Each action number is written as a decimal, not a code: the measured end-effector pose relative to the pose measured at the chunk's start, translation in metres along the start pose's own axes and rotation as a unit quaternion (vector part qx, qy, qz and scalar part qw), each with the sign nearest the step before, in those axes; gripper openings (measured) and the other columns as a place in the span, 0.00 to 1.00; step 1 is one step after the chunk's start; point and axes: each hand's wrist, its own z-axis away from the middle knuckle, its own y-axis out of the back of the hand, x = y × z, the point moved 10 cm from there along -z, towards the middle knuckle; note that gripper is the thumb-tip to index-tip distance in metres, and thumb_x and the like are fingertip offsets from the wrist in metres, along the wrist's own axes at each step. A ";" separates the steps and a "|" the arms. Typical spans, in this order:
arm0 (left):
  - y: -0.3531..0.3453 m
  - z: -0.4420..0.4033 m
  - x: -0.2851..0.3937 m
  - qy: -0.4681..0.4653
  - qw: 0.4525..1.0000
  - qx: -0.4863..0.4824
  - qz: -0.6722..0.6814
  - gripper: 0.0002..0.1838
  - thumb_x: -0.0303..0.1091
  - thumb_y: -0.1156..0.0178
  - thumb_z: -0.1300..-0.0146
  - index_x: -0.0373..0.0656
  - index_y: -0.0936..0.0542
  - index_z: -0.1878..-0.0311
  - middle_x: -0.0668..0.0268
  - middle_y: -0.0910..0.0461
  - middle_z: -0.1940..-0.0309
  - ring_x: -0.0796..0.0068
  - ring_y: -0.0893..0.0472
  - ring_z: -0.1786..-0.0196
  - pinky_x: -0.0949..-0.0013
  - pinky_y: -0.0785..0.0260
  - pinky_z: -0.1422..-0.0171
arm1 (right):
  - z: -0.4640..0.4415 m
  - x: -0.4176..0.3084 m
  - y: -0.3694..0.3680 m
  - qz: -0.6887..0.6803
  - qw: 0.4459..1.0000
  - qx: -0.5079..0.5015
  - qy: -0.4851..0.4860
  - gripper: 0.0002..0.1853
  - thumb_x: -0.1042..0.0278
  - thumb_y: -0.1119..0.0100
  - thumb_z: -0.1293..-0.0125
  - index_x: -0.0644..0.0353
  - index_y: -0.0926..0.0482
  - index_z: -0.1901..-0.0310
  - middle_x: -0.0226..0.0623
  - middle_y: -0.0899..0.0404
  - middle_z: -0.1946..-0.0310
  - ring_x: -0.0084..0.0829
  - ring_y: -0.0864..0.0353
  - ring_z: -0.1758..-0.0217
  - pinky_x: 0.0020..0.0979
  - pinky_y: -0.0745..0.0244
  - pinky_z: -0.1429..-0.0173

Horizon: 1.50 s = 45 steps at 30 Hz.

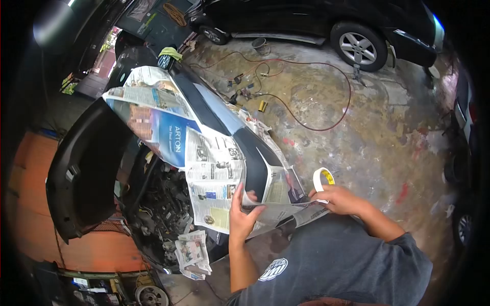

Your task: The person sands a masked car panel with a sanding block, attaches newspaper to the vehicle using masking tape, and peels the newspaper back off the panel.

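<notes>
- Bucket [261,47]: stands on the stained floor [326,158], beside the black vehicle [275,20]; its contents cannot be made out.
- Engine bay [158,209]: open under the raised bonnet [84,168] and packed with dark engine parts; folded newspaper [192,252] lies at its front edge.
- Gold-coloured cylinder [263,106]: on the floor near the red hose [316,129]; whether it contains anything cannot be told.
- Right grip [339,199]: closed, pinching the lower edge of the white tape roll [322,187], which is held up off the floor, its yellow inner face showing.
- Left grip [242,219]: thumb and fingers spread apart, at the edge of the newspaper sheets [217,163] beside the dark car panel [252,158].
- A translucent strip [278,210] spans the space between the two hands.
</notes>
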 end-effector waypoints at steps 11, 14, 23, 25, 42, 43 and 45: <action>0.004 0.022 -0.014 0.095 0.992 0.076 0.021 0.06 0.23 0.30 0.36 0.36 0.18 0.60 0.72 0.20 0.67 0.82 0.21 0.64 0.74 0.28 0.58 | -0.015 0.036 0.056 -0.054 0.994 0.086 -0.035 0.09 0.68 0.32 0.31 0.60 0.18 0.54 0.37 0.17 0.48 0.42 0.17 0.49 0.39 0.23 0.46; 0.008 0.036 -0.013 0.118 0.986 0.101 0.059 0.08 0.22 0.29 0.36 0.36 0.19 0.57 0.72 0.20 0.64 0.82 0.21 0.61 0.75 0.27 0.55 | -0.023 0.034 0.057 -0.059 0.995 0.081 -0.030 0.07 0.70 0.33 0.31 0.62 0.18 0.55 0.38 0.17 0.49 0.42 0.17 0.50 0.38 0.23 0.46; 0.045 0.043 0.094 -0.095 0.989 0.099 -0.060 0.21 0.29 0.26 0.43 0.35 0.18 0.46 0.58 0.20 0.48 0.63 0.20 0.43 0.64 0.30 0.34 | -0.023 0.005 0.052 -0.021 0.996 0.076 0.038 0.06 0.70 0.35 0.29 0.59 0.16 0.53 0.40 0.16 0.54 0.46 0.15 0.51 0.40 0.21 0.47; 0.021 0.038 0.108 -0.097 0.990 0.022 -0.098 0.26 0.34 0.23 0.44 0.35 0.18 0.43 0.57 0.20 0.46 0.61 0.20 0.41 0.63 0.30 0.33 | -0.017 0.002 0.052 -0.002 0.996 0.084 0.029 0.07 0.71 0.35 0.30 0.59 0.16 0.53 0.41 0.16 0.56 0.46 0.15 0.52 0.40 0.21 0.48; -0.023 0.044 0.034 0.038 0.968 -0.082 -0.232 0.09 0.30 0.34 0.31 0.34 0.14 0.54 0.55 0.13 0.62 0.66 0.15 0.61 0.65 0.25 0.54 | 0.005 0.001 0.073 0.043 0.992 0.115 -0.031 0.10 0.70 0.34 0.30 0.60 0.19 0.50 0.43 0.18 0.50 0.47 0.17 0.47 0.42 0.23 0.44; -0.021 0.044 0.037 0.053 0.964 -0.083 -0.246 0.09 0.30 0.34 0.31 0.34 0.14 0.54 0.55 0.13 0.63 0.66 0.15 0.61 0.65 0.25 0.54 | 0.004 0.000 0.073 0.050 0.991 0.121 -0.035 0.12 0.68 0.33 0.30 0.60 0.19 0.49 0.43 0.18 0.49 0.47 0.17 0.46 0.42 0.23 0.44; -0.024 0.048 0.035 0.036 0.972 -0.091 -0.216 0.08 0.30 0.34 0.30 0.34 0.14 0.55 0.55 0.13 0.63 0.65 0.14 0.61 0.65 0.25 0.54 | 0.002 -0.005 0.071 0.057 0.990 0.124 -0.033 0.17 0.64 0.30 0.32 0.59 0.20 0.44 0.44 0.19 0.47 0.48 0.18 0.46 0.43 0.23 0.43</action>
